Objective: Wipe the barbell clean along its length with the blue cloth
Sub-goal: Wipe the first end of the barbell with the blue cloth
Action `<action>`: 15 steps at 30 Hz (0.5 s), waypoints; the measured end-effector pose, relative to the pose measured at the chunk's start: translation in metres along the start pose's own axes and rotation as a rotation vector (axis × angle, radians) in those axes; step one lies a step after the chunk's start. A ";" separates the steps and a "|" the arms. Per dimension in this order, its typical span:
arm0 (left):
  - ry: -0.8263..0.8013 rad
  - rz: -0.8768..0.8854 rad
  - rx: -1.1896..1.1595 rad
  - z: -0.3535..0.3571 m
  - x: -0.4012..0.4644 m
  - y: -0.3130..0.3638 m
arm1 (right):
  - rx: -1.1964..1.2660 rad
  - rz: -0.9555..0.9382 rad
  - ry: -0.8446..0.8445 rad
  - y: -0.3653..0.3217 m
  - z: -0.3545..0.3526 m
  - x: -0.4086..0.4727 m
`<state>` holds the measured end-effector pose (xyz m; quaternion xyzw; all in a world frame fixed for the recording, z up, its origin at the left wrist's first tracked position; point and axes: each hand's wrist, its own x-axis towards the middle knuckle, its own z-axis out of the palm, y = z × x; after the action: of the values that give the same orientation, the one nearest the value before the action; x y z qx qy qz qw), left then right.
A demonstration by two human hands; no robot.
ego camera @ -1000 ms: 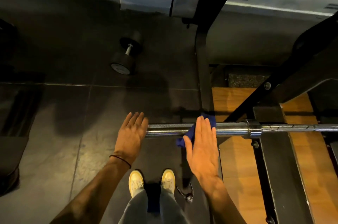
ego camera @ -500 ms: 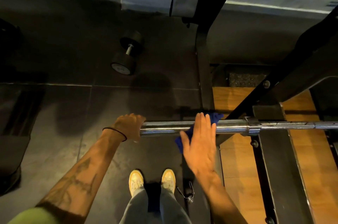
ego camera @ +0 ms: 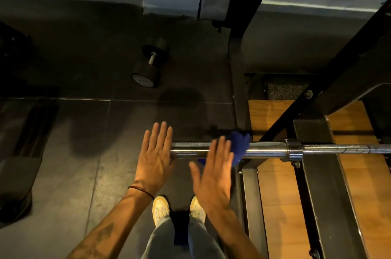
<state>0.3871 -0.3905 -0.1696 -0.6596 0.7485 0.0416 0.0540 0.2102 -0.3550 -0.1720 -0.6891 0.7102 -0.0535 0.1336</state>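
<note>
At the far left, dark gym equipment (ego camera: 17, 174) sits on the black floor. Farther in, a dumbbell (ego camera: 149, 63) lies on the floor well beyond the hands, its handle tilted.

The left hand (ego camera: 155, 153) is flat, fingers straight and together, pointing away from the person; its inner edge lies against the free end of the barbell (ego camera: 264, 150), holding nothing. A dark band (ego camera: 140, 190) circles that wrist.

The barbell runs level across the view, its long axis left to right: the thicker sleeve ends at the left hand, a collar (ego camera: 293, 150) sits right of centre, and the thinner shaft runs off the right edge. It rests on a black rack (ego camera: 313, 132) above a wooden platform (ego camera: 359, 174).

The right hand (ego camera: 213, 171), blurred, lies flat over the sleeve with fingers extended, pressing the blue cloth (ego camera: 240, 145) onto the bar; the cloth bunches just right of the fingertips. Two pale shoes (ego camera: 160, 209) show below.
</note>
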 end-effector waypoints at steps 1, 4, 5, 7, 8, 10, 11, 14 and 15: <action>0.004 0.006 0.000 0.000 -0.002 0.000 | -0.051 -0.134 -0.015 0.004 0.001 -0.003; 0.031 0.052 -0.035 0.000 -0.003 -0.002 | -0.058 -0.286 0.036 0.052 -0.008 0.008; 0.024 0.058 -0.041 -0.002 -0.002 -0.003 | -0.005 -0.163 0.063 0.057 -0.013 0.012; -0.001 0.054 -0.047 -0.003 0.001 -0.003 | 0.070 0.105 0.043 0.032 -0.014 0.017; -0.007 0.059 -0.050 -0.003 0.002 -0.004 | 0.064 0.101 0.014 0.009 -0.013 0.016; -0.027 0.088 -0.049 -0.005 0.004 -0.006 | -0.017 -0.164 -0.038 -0.013 -0.003 0.009; -0.032 0.105 -0.050 -0.006 0.006 -0.007 | -0.076 -0.288 -0.052 -0.004 -0.004 0.013; -0.051 0.092 -0.053 -0.008 0.012 -0.008 | -0.075 -0.159 0.058 0.046 -0.016 0.027; -0.068 0.075 -0.045 -0.008 0.013 -0.007 | -0.008 0.003 0.076 0.049 -0.020 0.027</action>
<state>0.3923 -0.4050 -0.1628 -0.6302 0.7695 0.0829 0.0627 0.1570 -0.3818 -0.1688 -0.6862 0.7160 -0.0765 0.1036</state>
